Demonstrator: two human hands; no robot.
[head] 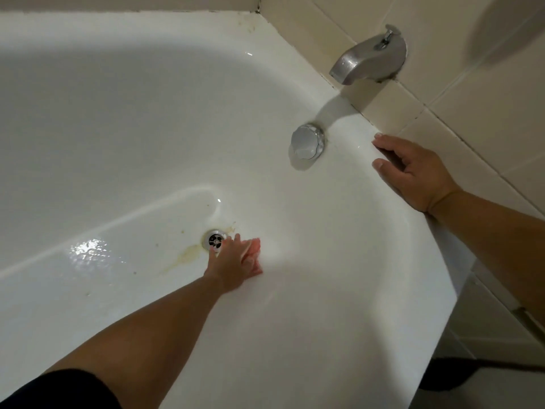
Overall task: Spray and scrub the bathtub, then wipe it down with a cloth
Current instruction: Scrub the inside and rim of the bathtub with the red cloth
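1. At the left of the tub floor, the bathtub (118,128) shows a wet gloss. Its long axis runs from the frame's left toward the tiled spout wall at right, with the drain end pointing right.
2. Yellowish stain (188,252) lies just left of the drain (215,240). Risk: it gets missed, as the scrubbing contact sits on the drain's other side.
3. Left hand (233,262) is flat on the floor beside the drain, fingers straight and spread, pressing a pink pad (256,248). The pad is blurred, so its axis cannot be told.
4. Risk: on the slick enamel the pressing hand could skid, or the pad's edge could snag in the uncovered drain.
5. Overflow knob (306,143) and spout (368,60) stand well apart from the pad.
6. Right hand (413,174) rests flat on the rim, fingers relaxed, holding nothing. Judged a brace; if the rim is wet, it may slide and tip the person forward.
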